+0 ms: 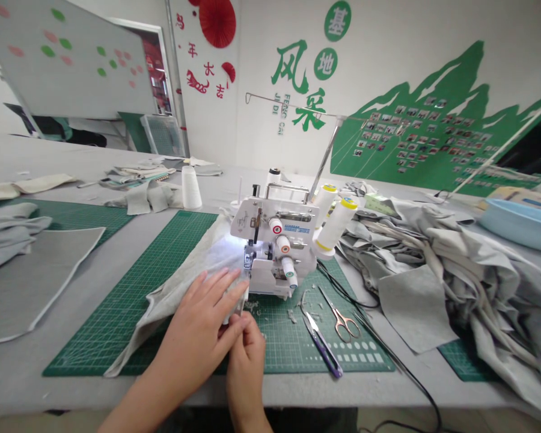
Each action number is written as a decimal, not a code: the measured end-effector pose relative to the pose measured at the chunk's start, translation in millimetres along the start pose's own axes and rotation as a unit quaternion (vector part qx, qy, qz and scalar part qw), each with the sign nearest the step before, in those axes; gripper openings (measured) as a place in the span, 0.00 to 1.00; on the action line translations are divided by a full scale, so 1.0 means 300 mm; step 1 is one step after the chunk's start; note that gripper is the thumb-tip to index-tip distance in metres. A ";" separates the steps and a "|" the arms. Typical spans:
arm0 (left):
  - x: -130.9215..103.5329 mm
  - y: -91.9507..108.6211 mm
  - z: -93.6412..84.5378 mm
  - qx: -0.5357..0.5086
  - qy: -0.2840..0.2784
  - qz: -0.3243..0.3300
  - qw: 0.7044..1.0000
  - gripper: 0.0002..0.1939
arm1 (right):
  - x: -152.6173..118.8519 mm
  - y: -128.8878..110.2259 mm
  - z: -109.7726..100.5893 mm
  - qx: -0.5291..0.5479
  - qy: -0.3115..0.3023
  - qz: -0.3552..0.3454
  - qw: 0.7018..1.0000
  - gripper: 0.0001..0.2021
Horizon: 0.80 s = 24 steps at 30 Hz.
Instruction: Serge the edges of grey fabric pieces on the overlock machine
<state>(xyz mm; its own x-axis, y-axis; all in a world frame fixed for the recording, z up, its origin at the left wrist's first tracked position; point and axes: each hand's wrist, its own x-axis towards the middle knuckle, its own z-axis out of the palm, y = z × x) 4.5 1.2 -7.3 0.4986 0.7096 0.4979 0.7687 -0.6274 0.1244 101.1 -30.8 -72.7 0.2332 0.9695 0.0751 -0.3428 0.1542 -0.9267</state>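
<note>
Green mat underlies the sewing machine; grey cloth lies at its lit left side, left hand flat on it, fingers slightly spread, right hand pinching the cloth's near edge.

One sewing machine, four dials, two hands, one blue basin

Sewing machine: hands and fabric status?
Left hand flat on gray fabric; right hand curled at its edge, grip hidden. Fabric beside sewing machine. Scissors, snips lie right, off fabric.
</note>
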 end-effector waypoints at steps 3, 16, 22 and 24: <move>0.006 -0.003 0.002 0.004 -0.001 0.002 1.000 0.26 | 0.001 -0.001 -0.001 -0.003 0.003 0.001 1.000 0.16; -0.087 -0.005 -0.027 -0.042 0.058 0.074 0.995 0.21 | 0.023 -0.024 -0.011 -0.024 -0.015 0.012 1.000 0.20; -0.082 -0.045 -0.013 -0.031 0.053 0.107 0.992 0.21 | 0.030 -0.042 -0.011 -0.056 -0.016 -0.007 0.998 0.20; -0.078 -0.055 -0.008 -0.033 0.055 0.107 0.992 0.21 | 0.028 -0.047 -0.020 -0.097 -0.008 -0.030 0.995 0.18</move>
<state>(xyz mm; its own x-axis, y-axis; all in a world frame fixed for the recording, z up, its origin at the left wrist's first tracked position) -20.8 -6.0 -19.0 0.5980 0.5205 0.6094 0.6204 -0.7821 0.0592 113.4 -25.9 -61.3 0.2328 0.9628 0.1369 -0.1468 0.1740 -0.9737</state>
